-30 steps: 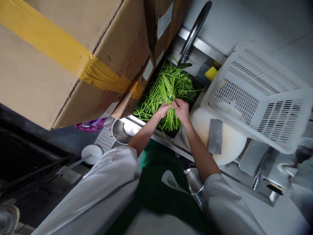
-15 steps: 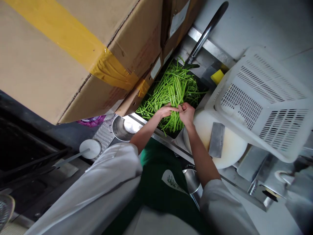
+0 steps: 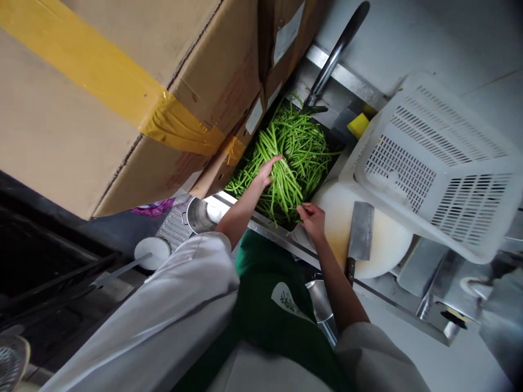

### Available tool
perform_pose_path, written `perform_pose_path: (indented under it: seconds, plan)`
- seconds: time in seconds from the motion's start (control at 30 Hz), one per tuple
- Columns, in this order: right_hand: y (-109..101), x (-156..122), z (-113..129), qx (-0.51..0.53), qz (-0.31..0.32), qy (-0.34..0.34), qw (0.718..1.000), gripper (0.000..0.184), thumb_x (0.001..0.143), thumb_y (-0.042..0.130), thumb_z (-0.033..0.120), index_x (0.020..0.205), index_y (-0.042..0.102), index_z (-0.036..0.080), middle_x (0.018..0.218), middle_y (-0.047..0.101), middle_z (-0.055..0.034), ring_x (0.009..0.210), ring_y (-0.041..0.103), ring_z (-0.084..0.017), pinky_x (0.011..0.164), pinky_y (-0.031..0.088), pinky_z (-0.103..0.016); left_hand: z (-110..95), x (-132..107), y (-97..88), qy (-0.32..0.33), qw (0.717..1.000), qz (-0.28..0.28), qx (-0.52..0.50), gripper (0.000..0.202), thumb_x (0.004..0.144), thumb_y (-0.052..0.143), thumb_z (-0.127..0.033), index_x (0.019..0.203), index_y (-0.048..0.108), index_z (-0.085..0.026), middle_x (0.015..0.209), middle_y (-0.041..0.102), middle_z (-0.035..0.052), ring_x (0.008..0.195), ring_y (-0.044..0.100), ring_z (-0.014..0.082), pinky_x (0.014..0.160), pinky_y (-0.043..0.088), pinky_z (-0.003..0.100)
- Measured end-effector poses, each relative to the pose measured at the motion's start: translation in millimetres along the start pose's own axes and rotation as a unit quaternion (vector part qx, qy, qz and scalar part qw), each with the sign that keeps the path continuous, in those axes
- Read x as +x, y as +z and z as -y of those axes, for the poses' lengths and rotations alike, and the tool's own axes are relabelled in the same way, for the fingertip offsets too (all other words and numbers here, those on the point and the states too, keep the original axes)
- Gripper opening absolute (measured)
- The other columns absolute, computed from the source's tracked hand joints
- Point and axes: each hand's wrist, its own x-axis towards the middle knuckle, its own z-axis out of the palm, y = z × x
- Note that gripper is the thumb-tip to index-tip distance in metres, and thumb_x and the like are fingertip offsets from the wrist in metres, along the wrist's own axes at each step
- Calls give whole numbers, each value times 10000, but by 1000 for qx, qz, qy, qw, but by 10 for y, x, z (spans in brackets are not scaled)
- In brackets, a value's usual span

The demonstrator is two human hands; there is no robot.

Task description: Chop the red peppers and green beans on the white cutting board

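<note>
A heap of long, thin green beans (image 3: 310,144) fills the dark sink basin in front of me. My left hand (image 3: 266,171) is at the left of the heap, its fingers around a loose bundle of the beans (image 3: 287,178); part of the grip is hidden by the bundle. Over the sink's near right corner, my right hand (image 3: 314,219) is closed in a pinch, apart from the bundle. A tiny dark green bit shows at its fingertips, too small to name.
Cardboard boxes (image 3: 229,81) crowd the left side. A faucet (image 3: 337,57) rises behind the sink. To the right are a round cutting board (image 3: 384,247) with a cleaver (image 3: 362,231) on it and a white plastic basket (image 3: 469,247). A metal pot (image 3: 199,216) stands left.
My hands have come apart. The right hand has moved down toward me, away from the bundle; the left has moved slightly up and left, and the bundle has tilted.
</note>
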Motion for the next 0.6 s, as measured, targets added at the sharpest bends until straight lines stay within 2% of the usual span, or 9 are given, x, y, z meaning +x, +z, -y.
perform_pose_path:
  seconds: [0.07, 0.13, 0.23, 0.3, 0.33, 0.4, 0.47, 0.53, 0.6]
  plan:
    - [-86, -111, 12, 83, -7, 90, 992, 451, 655, 808, 553, 884, 628, 209, 614, 550, 47, 536, 518, -133, 434, 414, -234, -87, 2, -92, -20, 999, 1, 39, 380, 567, 930, -349, 813, 710, -163, 762, 733, 73, 849, 704, 247, 870, 533, 377]
    - [-145, -180, 59, 151, -3, 114, 982, 463, 606, 856, 513, 861, 610, 214, 645, 555, 48, 567, 533, -127, 435, 411, -219, -153, -90, -177, -5, 995, -31, 99, 379, 548, 941, -311, 812, 708, -173, 775, 734, 70, 914, 697, 258, 906, 515, 372]
    - [-129, -236, 156, 203, -11, 90, 975, 443, 588, 879, 467, 832, 608, 216, 702, 587, 34, 603, 555, -128, 465, 452, -232, -180, -439, -264, 105, 972, -104, 182, 346, 543, 930, -233, 805, 708, -191, 853, 742, 62, 1080, 658, 260, 986, 470, 328]
    - [-43, -264, 227, 186, -7, 55, 981, 384, 652, 847, 464, 849, 631, 217, 739, 608, 19, 628, 574, -141, 504, 505, -266, -117, -768, -272, 189, 951, -140, 200, 278, 592, 895, -216, 801, 712, -196, 920, 744, 61, 1150, 628, 241, 1003, 450, 280]
    - [16, -278, 263, 162, -3, 28, 986, 340, 704, 814, 464, 863, 641, 218, 759, 616, 9, 643, 585, -152, 525, 528, -285, -56, -939, -261, 206, 949, -141, 193, 225, 639, 868, -238, 796, 713, -195, 934, 742, 62, 1134, 634, 228, 982, 458, 263]
    - [153, -309, 336, 78, 9, -50, 996, 235, 823, 715, 434, 919, 661, 226, 822, 639, -17, 702, 615, -179, 596, 568, -325, 119, -1249, -227, 159, 972, -90, 145, 188, 745, 797, -345, 775, 704, -185, 888, 737, 61, 984, 674, 199, 876, 501, 255]
    - [301, -351, 399, -59, 45, -154, 985, 157, 912, 603, 336, 1010, 676, 237, 944, 661, -57, 840, 643, -216, 735, 583, -363, 335, -1482, -217, 31, 998, -3, 58, 314, 793, 740, -471, 724, 665, -174, 735, 700, 45, 732, 666, 162, 705, 517, 251]
    - [455, -419, 436, -224, 109, -250, 936, 227, 933, 519, 200, 1086, 684, 226, 1066, 658, -99, 1009, 617, -252, 894, 544, -391, 555, -1633, -265, -77, 996, 35, -35, 401, 784, 733, -529, 664, 599, -171, 569, 607, 1, 524, 572, 118, 557, 467, 227]
    - [604, -528, 439, -362, 181, -305, 862, 312, 908, 475, 89, 1112, 691, 186, 1136, 647, -136, 1097, 567, -281, 960, 499, -413, 759, -1731, -375, -105, 990, -10, -98, 401, 761, 762, -493, 644, 559, -167, 490, 526, -37, 437, 491, 89, 490, 418, 207]
